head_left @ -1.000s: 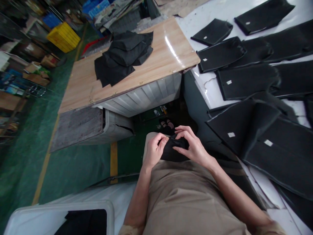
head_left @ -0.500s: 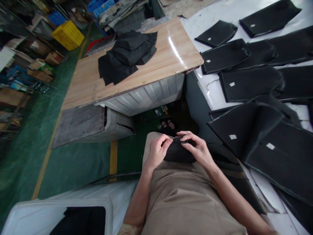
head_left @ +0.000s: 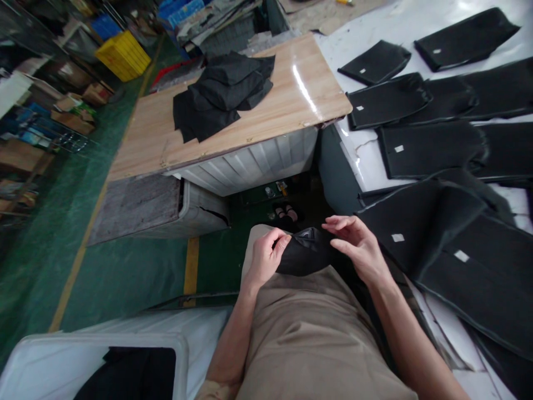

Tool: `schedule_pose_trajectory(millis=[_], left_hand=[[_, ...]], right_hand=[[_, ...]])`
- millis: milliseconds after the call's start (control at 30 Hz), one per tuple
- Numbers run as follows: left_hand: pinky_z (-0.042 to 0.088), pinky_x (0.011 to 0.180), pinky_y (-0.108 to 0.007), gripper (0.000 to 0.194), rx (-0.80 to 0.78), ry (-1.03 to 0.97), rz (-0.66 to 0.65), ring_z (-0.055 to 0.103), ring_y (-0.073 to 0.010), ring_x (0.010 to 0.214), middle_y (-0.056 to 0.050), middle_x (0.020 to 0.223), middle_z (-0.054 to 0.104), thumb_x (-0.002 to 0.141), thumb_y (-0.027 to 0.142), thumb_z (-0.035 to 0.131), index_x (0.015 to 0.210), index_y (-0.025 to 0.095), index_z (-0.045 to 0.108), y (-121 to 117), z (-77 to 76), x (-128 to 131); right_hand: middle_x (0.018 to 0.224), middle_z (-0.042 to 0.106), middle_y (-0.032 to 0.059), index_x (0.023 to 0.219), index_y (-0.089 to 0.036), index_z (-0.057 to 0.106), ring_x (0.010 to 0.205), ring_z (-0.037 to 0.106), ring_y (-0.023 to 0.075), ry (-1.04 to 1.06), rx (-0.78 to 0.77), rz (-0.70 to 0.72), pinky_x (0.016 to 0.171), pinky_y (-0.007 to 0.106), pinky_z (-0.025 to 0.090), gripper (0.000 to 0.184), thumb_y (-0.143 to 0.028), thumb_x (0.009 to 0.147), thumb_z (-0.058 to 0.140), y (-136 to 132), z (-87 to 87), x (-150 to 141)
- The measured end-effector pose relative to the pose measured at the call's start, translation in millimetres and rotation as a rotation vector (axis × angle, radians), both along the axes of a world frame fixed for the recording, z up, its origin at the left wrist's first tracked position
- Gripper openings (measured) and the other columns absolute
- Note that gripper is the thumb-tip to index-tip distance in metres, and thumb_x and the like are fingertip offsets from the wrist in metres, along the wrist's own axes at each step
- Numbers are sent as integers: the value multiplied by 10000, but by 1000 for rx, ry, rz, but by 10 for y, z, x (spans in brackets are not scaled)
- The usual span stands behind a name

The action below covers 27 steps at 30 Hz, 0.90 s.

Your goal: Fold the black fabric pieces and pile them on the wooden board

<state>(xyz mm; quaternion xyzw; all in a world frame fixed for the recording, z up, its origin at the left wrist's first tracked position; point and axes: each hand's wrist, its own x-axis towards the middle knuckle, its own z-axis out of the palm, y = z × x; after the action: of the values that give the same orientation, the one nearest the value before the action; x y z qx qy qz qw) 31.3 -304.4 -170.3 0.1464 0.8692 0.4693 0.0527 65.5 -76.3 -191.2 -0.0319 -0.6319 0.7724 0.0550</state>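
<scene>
A black fabric piece [head_left: 303,260] hangs in front of my body, its upper edge gathered. My left hand [head_left: 266,256] pinches that edge between thumb and forefinger. To the right, my right hand [head_left: 358,244] is apart from the cloth, with thumb and fingers spread and nothing between them. Nearest to it on the right lies a large folded black panel [head_left: 462,250] with small white labels, resting on the white table.
Several black panels [head_left: 428,149] with white labels cover the white table [head_left: 353,158]. A wooden board [head_left: 291,105] bears a pile of black cloth [head_left: 225,91]. At the lower left stands a white bin [head_left: 183,355] with black material inside. A yellow crate [head_left: 124,55] sits farther back.
My right hand has let go of the black fabric and moved right, its fingers opening. My left hand keeps its pinch. The view has shifted slightly.
</scene>
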Motion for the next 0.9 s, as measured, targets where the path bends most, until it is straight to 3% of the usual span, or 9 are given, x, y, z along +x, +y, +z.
schedule_pose_trajectory(millis=[67, 167, 267, 433, 533, 633, 900], left_hand=[[397, 661, -224, 261, 3, 4, -2, 546, -132, 691, -1, 710, 592, 957, 351, 501, 783, 180, 592, 12, 3, 2], [390, 651, -227, 259, 2, 0, -9, 543, -130, 683, 0, 710, 596, 958, 349, 502, 785, 181, 597, 30, 12, 6], [389, 650, -232, 266, 3, -5, -1, 543, -133, 683, -1, 712, 596, 959, 355, 500, 782, 182, 596, 28, 23, 7], [391, 661, -240, 277, 30, -35, -26, 554, -136, 692, -2, 712, 599, 957, 370, 506, 777, 180, 599, 5, 32, 4], [405, 665, -237, 249, 75, -102, -51, 570, -143, 712, -6, 749, 629, 898, 404, 605, 804, 174, 613, -1, 26, 6], [416, 667, -234, 245, 103, -152, -49, 583, -148, 730, -3, 780, 648, 816, 403, 711, 823, 173, 627, 4, 19, 16], [434, 691, -244, 197, 87, -151, 4, 587, -144, 722, 3, 758, 645, 814, 344, 715, 788, 171, 625, -6, 21, 5]], right_hand=[[1214, 597, 82, 1035, -261, 616, 1185, 583, 284, 87, 222, 72, 1010, 452, 484, 402, -332, 709, 840, -66, -10, 52], [1304, 523, 100, 1150, -277, 604, 1255, 513, 281, 205, 539, 37, 1043, 468, 458, 412, -259, 779, 782, -215, -43, 114], [1277, 525, 100, 1122, -277, 615, 1180, 563, 255, 285, 618, -28, 994, 448, 493, 285, -205, 857, 691, -306, -78, 130], [1138, 614, 71, 956, -256, 668, 1067, 616, 235, 283, 563, -78, 926, 412, 513, 88, -198, 902, 629, -314, -77, 102], [1093, 640, 62, 881, -236, 660, 1030, 624, 226, 200, 462, -99, 932, 402, 495, 48, -229, 908, 620, -320, -52, 84], [1086, 661, 65, 827, -221, 645, 1038, 618, 231, 56, 322, -62, 949, 398, 474, 104, -292, 902, 627, -335, -37, 67], [1090, 702, 68, 693, -199, 603, 1025, 633, 246, -173, -5, -3, 949, 392, 472, 256, -381, 851, 689, -259, -49, 51]])
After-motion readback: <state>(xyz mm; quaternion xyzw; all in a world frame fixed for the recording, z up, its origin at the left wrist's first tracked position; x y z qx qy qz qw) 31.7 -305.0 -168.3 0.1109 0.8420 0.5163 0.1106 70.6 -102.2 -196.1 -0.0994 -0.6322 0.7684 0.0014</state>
